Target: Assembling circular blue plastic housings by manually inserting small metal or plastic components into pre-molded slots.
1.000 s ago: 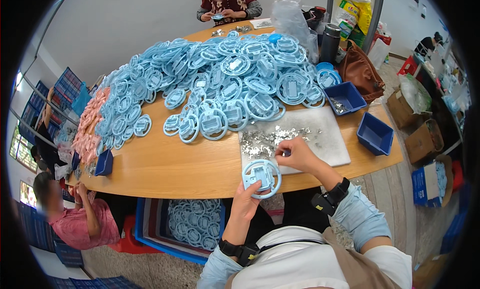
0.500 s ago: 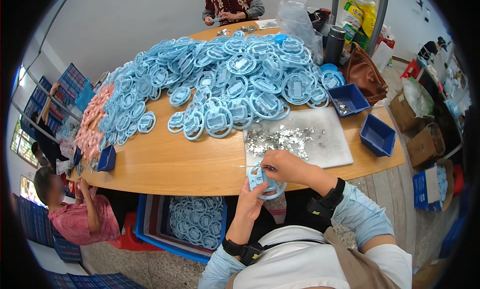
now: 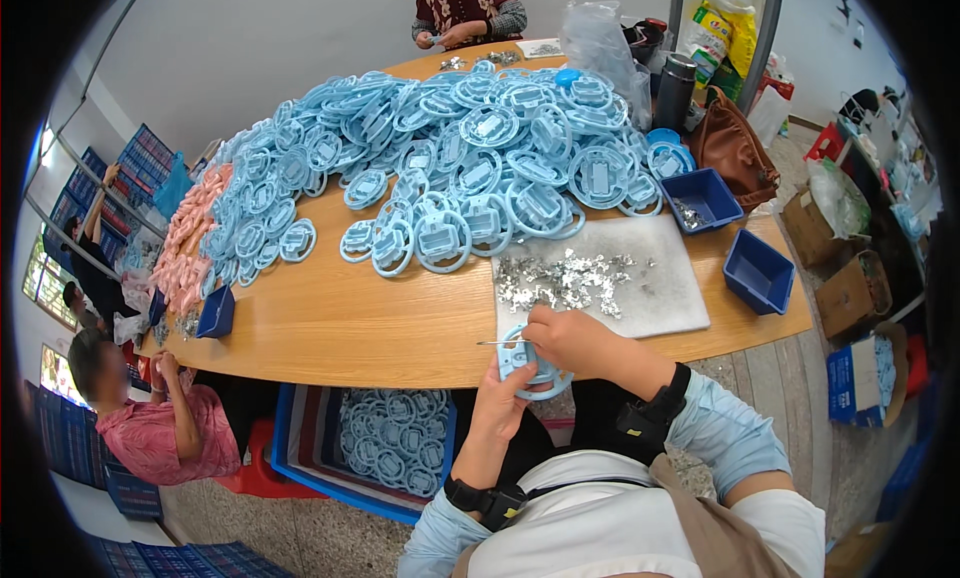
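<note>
In front of my body, at the table's near edge, my left hand [image 3: 496,406] grips a light blue plastic ring-shaped part [image 3: 514,358] with a raised middle. Its thumb lies over the part's near side. Closed around a thin metal rod-like tool [image 3: 492,343], my right hand [image 3: 578,341] rests over the top right of the same part. The tool's bare end sticks out to the left across the part; its other end is hidden by my fingers. Just beyond my hands, many small shiny metal pieces [image 3: 575,278] lie scattered on a white board [image 3: 668,300].
A large heap of blue parts [image 3: 440,158] covers the far table, with pink pieces [image 3: 195,218] at its left. Two blue bins [image 3: 757,273] stand right of the board. Under the table edge, a blue crate [image 3: 290,443] holds more parts. Other people sit left and across.
The tool's exposed end sits slightly lower across the part, and my right hand has turned a little. My left hand keeps its hold. The whole view has shifted slightly.
</note>
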Demonstrator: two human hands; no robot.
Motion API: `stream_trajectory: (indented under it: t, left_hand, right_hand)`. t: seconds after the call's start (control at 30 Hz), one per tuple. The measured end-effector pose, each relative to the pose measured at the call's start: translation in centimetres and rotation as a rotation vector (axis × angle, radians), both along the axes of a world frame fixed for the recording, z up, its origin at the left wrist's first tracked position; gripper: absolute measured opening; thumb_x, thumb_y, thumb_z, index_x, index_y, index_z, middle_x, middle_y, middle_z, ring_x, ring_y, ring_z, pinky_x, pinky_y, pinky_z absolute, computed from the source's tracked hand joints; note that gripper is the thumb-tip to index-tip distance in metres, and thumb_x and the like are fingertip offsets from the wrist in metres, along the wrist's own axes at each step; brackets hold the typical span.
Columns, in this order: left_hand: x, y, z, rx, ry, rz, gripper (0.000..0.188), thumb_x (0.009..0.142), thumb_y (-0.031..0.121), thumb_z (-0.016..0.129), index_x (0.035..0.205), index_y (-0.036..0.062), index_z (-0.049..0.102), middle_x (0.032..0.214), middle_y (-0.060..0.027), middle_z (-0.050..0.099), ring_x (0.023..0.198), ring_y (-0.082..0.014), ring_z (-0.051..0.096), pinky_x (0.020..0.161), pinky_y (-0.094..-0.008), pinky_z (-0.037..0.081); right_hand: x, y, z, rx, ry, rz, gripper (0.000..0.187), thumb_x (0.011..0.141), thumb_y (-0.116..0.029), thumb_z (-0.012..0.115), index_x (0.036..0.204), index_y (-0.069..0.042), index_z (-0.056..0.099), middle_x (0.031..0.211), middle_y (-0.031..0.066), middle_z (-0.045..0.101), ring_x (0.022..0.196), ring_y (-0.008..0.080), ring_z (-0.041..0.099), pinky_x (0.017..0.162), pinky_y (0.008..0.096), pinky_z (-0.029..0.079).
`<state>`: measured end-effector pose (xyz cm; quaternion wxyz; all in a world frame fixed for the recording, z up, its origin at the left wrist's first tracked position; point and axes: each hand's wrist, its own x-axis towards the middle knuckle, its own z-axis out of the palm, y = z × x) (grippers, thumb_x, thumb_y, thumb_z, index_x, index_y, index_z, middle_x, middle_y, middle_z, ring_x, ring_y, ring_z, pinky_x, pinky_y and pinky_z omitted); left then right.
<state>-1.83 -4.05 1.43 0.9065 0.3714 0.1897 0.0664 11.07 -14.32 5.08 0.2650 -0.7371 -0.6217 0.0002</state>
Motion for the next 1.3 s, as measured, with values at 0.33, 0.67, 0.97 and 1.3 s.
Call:
stream_trajectory:
  t: [0.33, 0.67, 0.97, 1.3]
  left_hand:
    - [0.9, 1.0, -2.1, 0.024, 0.057, 0.108, 0.032, 0.091, 0.013, 0.046, 0.122, 0.0079, 0.042, 0.107, -0.0064, 0.054, 0.094, -0.0175, 0.058, 0.075, -0.035, 0.054]
    - [1.4, 1.1, -2.8, -0.137, -0.008, 0.162, 0.029, 0.09, 0.015, 0.051, 0.118, 0.0084, 0.045, 0.109, -0.0052, 0.054, 0.098, -0.0164, 0.056, 0.079, -0.0356, 0.051]
    - [1.4, 1.1, -3.0, -0.115, 0.0, 0.155, 0.03, 0.091, 0.014, 0.049, 0.12, 0.008, 0.043, 0.113, -0.008, 0.053, 0.102, -0.0197, 0.055, 0.083, -0.0382, 0.05]
    - [1.2, 0.7, -2.6, 0.033, 0.028, 0.16, 0.032, 0.088, 0.014, 0.052, 0.119, 0.0073, 0.044, 0.109, -0.0059, 0.054, 0.099, -0.0167, 0.055, 0.079, -0.0336, 0.05]
  right_hand:
    - [-2.2, 0.3, -2.2, 0.047, -0.046, -0.193, 0.013, 0.074, -0.008, 0.059, 0.087, -0.004, 0.057, 0.083, 0.0096, 0.052, 0.059, 0.0282, 0.058, 0.05, 0.0355, 0.048]
    - [-4.1, -2.2, -3.3, 0.023, 0.196, -0.391, 0.036, 0.081, -0.013, 0.052, 0.116, -0.013, 0.054, 0.07, 0.0116, 0.058, 0.058, 0.0318, 0.058, 0.053, 0.0413, 0.046]
    - [-4.3, -1.7, -3.5, -0.011, 0.164, -0.348, 0.042, 0.078, -0.011, 0.052, 0.12, -0.013, 0.051, 0.071, 0.0118, 0.06, 0.06, 0.0301, 0.059, 0.053, 0.0407, 0.046]
    - [-5.4, -0.4, -2.2, -0.261, -0.026, -0.333, 0.05, 0.074, -0.012, 0.058, 0.122, -0.007, 0.047, 0.076, 0.0154, 0.061, 0.058, 0.0292, 0.061, 0.049, 0.0388, 0.047]
